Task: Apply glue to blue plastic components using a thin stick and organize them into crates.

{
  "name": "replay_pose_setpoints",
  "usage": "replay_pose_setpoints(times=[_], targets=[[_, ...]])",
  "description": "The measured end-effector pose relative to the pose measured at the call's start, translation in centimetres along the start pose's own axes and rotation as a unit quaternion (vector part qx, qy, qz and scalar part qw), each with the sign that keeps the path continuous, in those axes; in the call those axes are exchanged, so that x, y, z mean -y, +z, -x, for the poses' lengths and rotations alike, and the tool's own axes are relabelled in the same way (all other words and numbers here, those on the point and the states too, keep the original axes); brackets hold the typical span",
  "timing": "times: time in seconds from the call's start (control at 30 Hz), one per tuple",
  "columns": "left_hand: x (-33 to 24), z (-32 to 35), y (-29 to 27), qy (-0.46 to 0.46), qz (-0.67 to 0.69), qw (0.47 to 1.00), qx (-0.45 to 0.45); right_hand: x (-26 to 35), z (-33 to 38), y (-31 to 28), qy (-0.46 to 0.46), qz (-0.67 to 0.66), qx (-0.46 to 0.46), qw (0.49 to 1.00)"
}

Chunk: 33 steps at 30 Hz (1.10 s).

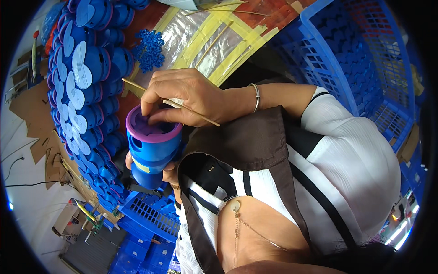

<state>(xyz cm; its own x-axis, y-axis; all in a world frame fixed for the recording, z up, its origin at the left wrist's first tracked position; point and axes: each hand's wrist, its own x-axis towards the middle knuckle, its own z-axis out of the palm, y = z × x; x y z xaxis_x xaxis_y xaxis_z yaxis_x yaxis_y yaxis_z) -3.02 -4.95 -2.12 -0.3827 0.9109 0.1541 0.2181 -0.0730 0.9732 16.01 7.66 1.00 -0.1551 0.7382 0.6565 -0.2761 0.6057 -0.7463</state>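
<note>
Left: we've got stacked rows of blue cups point(99, 64) with pale cards point(81, 68) on them. Just right, on the far side: a pile of small blue parts point(149, 50).

Middle: our blue cup point(157, 153) sits tilted in front of the chest, purple-pink rim point(159, 137) up. Looks like thin moulded plastic: we'd call it light, fairly stiff, a bit slick, not very fragile. Best hold is low, at the narrowing below the wide top; a hard squeeze at the rim could flex it.

Left hand point(170, 174) is wrapped round that lower part, partly hidden behind it. Right hand point(182, 97) is narrow, thin stick point(196, 114) held across it, fingertips inside the rim; can't tell what they pinch. Stick should be stiff but snappable.

Further right: taped plastic sheet point(228, 50) far side, then a blue crate point(326, 50).
</note>
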Motion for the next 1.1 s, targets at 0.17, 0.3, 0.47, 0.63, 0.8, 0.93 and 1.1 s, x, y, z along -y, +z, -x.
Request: replay_pose_setpoints(times=[0.17,0.3,0.47,0.63,0.8,0.93,1.1], targets=[[-0.1,0.3,0.1,0.001,-0.004,1.000,0.000,-0.1,0.0,0.5,0.131,-0.129,0.010,0.983],[-0.1,0.6,0.0,0.002,-0.011,1.000,-0.006,-0.7,0.0,0.5,0.111,-0.106,0.013,0.988],[-0.3,0.3,-0.8,0.011,-0.026,1.000,-0.013,-0.6,-0.4,0.3,0.023,-0.033,0.008,0.999],[-1.0,0.0,-0.8,0.019,-0.035,0.999,-0.008,-0.3,-0.5,0.2,0.027,-0.036,0.004,0.999],[-1.6,-0.3,-0.5,0.024,-0.041,0.999,0.004,0.3,-0.1,0.0,0.087,-0.061,0.007,0.994],[-2.2,-0.4,0.0,0.026,-0.043,0.999,0.008,0.4,-0.3,-0.2,0.142,-0.112,0.016,0.983],[-2.2,0.6,-0.2,0.030,-0.032,0.999,-0.017,-1.4,0.1,0.6,0.169,-0.110,0.056,0.978]])
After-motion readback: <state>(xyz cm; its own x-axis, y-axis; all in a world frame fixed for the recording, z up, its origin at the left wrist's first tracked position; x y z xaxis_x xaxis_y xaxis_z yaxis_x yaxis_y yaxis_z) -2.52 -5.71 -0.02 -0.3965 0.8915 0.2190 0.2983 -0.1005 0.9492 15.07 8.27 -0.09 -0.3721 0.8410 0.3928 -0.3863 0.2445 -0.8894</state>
